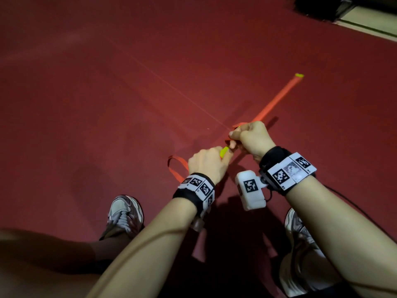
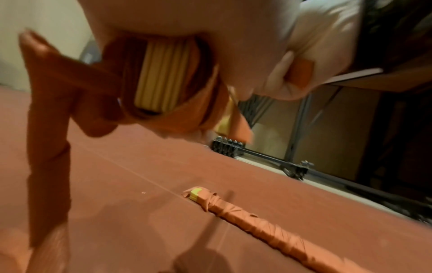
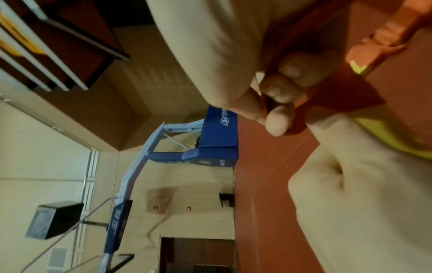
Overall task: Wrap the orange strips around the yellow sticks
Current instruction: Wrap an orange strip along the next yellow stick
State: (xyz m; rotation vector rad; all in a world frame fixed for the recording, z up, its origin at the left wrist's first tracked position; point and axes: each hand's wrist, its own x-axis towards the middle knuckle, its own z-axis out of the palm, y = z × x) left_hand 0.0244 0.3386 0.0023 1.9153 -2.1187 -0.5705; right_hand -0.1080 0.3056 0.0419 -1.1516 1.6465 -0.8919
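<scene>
Hands are meeting low over a red floor (image 1: 150, 72), where a person is working an orange strip (image 1: 178, 166) around a bundle of yellow sticks (image 1: 224, 151). The left hand (image 1: 207, 163) is gripping the bundle, fingers curled round it; the left wrist view is showing the ribbed yellow end (image 2: 158, 77) ringed by orange turns. The right hand (image 1: 250, 138) is pinching the strip between thumb and fingertips (image 3: 278, 122), fingers closed together just beside the left hand. Loose strip is looping down to the floor left of the left wrist. A second stick, already wrapped in orange (image 1: 277, 100) with a yellow tip showing, is lying on the floor beyond the hands. Grey sneakers (image 1: 124, 211) are showing below the forearms.
</scene>
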